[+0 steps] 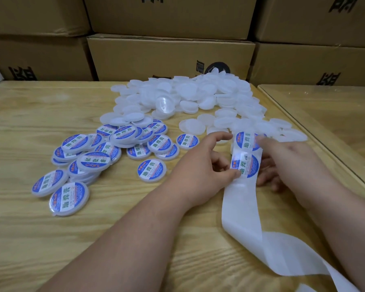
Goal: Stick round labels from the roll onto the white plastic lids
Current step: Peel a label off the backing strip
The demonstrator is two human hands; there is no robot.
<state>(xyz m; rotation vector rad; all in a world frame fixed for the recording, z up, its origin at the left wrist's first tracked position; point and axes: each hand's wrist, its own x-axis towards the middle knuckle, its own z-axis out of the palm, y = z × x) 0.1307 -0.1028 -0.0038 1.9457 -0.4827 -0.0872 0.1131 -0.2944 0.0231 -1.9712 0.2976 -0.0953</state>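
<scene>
Two hands work the label strip (246, 165) over the desk (30, 123): left hand (207, 167) pinches a label's edge, right hand (282, 163) grips the backing. Bare lids (188, 93) wait beyond. A hasty peel could crease the label.

**Wooden tabletop against a wall of cartons**

A pale wooden tabletop (51, 228) with strong grain fills the lower view, its surface glossy under soft, even light. Along its far edge stand brown cardboard boxes (169, 57), stacked at least two high and printed with black characters, closing off the whole background. At the right edge a second table (325, 114) butts alongside, topped with a clear glass sheet. A white object shows at the far left corner, too cropped to identify.
</scene>
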